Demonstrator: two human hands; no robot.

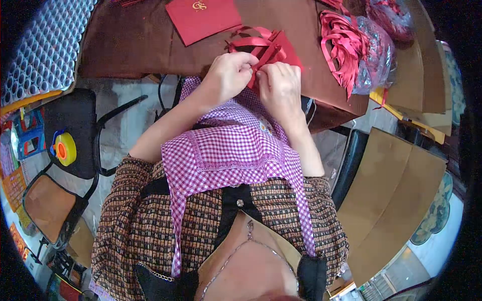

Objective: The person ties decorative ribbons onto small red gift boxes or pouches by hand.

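Observation:
Both hands meet at the front edge of the brown-covered table, over a red ribbon point(271, 52) that loops up and a flat red piece point(290, 51) like a card or paper bag. My left hand point(228, 76) is closed, thumb and fingertips pinching the ribbon. Beside it, my right hand point(281, 90) is also closed, its thumb and index finger pressed together at the ribbon near the red piece. The exact spot where the fingertips grip is partly hidden. Just beyond lies a red card or bag point(203, 19) with a gold emblem.
At the right of the brown tablecloth point(135, 45) lies a bundle of red ribbons point(344, 47) beside a clear plastic bag point(376, 55). A tray of round pieces point(42, 47) is at the left. Chairs, a yellow tape roll point(65, 149) and cardboard point(391, 200) surround me.

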